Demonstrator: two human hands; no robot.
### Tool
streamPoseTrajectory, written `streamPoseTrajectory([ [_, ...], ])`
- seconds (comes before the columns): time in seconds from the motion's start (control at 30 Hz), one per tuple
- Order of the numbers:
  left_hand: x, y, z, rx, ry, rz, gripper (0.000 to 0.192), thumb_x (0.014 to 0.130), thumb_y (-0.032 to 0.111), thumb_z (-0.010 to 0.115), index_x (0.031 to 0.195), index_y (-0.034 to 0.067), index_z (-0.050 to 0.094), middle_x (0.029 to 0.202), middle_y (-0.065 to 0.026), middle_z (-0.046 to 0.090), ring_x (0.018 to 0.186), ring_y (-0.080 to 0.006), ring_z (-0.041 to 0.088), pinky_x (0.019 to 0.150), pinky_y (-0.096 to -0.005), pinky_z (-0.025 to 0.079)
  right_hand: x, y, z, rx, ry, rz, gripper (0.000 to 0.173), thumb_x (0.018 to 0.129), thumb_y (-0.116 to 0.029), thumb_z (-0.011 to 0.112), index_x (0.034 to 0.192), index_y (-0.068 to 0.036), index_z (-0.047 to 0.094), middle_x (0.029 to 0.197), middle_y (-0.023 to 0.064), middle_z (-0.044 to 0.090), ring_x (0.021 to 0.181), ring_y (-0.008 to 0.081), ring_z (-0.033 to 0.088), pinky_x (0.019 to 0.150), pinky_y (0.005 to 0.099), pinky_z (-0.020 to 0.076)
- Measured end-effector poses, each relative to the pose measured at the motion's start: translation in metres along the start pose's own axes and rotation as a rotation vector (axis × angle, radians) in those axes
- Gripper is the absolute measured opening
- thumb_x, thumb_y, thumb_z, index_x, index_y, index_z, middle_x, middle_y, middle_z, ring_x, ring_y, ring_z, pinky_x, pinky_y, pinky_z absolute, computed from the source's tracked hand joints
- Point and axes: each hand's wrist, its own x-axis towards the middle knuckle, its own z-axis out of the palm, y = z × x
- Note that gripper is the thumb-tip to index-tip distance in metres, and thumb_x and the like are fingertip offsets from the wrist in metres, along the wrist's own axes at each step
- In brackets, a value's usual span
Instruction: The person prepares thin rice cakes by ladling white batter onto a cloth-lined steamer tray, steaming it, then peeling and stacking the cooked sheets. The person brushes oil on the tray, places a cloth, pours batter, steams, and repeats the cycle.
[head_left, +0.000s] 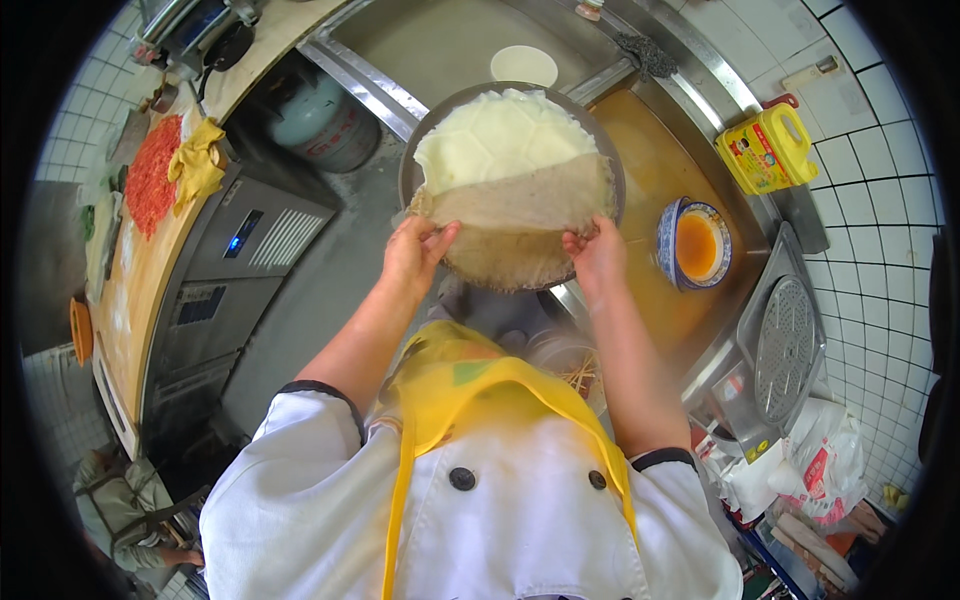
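Below me is a round dark tray (407, 161) bearing pale, creamy white pieces (510, 139) with seams between them, perhaps dough. A thin beige-brown cloth (517, 199) with a frayed edge lies over the near half and folds back on itself. My left hand (416, 251) pinches the cloth's left side between thumb and fingers. On the other side, my right hand (600, 255) grips its right edge. The far part of the pale pieces is uncovered; the cloth hides the rest. What supports the tray cannot be seen.
Beyond the tray is a steel sink (420, 45) with cloudy water and a white round dish (525, 66). Brownish water at right holds a blue-and-white bowl (694, 244). A yellow jug (765, 150) stands on the ledge. Left are a gas cylinder (322, 120) and wooden counter (120, 315); another person (124, 510) is lower left.
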Motion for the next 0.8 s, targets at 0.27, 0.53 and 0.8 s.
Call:
streamPoseTrajectory([
  [0.27,0.015,0.0,-0.004,0.204,0.046,0.01,0.009,0.08,0.002,0.052,0.087,0.0,0.047,0.076,-0.0088,0.049,0.064,-0.0262,0.06,0.059,-0.0328,0.057,0.014,0.006,-0.007,-0.152,-0.178,0.244,0.009,0.082,-0.007,0.056,0.088,-0.002,0.053,0.078,0.0101,0.056,0.064,0.0189,0.055,0.049,0.0248,0.0446],
  [0.53,0.057,0.026,0.003,0.435,0.166,0.006,0.006,0.076,0.002,0.055,0.072,0.005,0.051,0.056,-0.0055,0.048,0.035,-0.0107,0.033,0.033,-0.0258,0.021,-0.008,0.024,0.006,0.144,-0.192,0.108,0.008,0.083,-0.006,0.047,0.088,0.0,0.048,0.082,0.0171,0.058,0.075,0.0243,0.059,0.062,0.0285,0.0505],
  [0.8,0.04,0.033,-0.031,0.368,0.002,-0.147,0.005,0.075,0.005,0.055,0.07,0.006,0.054,0.061,-0.0046,0.052,0.039,-0.0096,0.037,0.036,-0.0237,0.027,-0.007,0.034,-0.01,0.05,-0.042,0.042,0.015,0.079,-0.004,0.054,0.093,-0.004,0.049,0.088,0.0119,0.055,0.069,0.0264,0.058,0.062,0.0337,0.05],
])
